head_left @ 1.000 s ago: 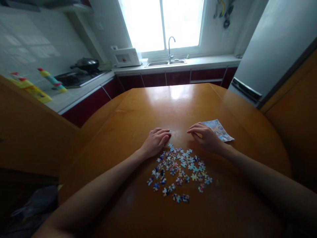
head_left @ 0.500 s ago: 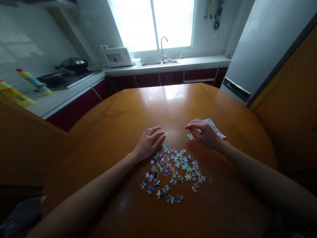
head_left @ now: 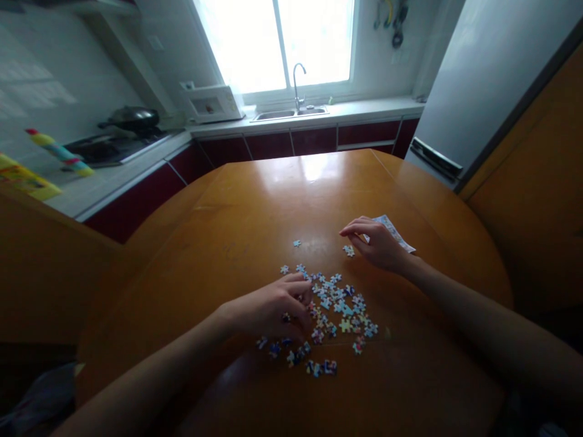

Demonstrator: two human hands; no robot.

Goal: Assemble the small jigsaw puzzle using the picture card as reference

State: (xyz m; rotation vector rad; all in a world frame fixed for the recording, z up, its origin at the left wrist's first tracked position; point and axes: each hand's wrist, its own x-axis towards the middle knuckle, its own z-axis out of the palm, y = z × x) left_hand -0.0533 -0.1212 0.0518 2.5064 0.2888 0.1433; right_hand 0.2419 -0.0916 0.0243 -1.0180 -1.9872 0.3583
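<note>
A scatter of small colourful puzzle pieces (head_left: 337,303) lies on the round wooden table (head_left: 273,206). My left hand (head_left: 273,306) rests over the left side of the scatter, fingers curled with the tips among the pieces; whether it holds one is hidden. My right hand (head_left: 376,243) lies beyond the scatter, fingers bent and tips on the table beside a lone piece (head_left: 348,250). It partly covers a printed picture sheet (head_left: 396,233). Another lone piece (head_left: 296,243) lies further out.
Behind the table runs a kitchen counter with a sink and tap (head_left: 296,103), a white microwave (head_left: 212,104), a wok on a stove (head_left: 130,118) and bottles (head_left: 59,152) at left. A grey fridge (head_left: 478,91) stands at right.
My left hand has drawn back from the far edge of the scatter onto its left side, leaving a single piece where it was. My right hand has stayed in place.
</note>
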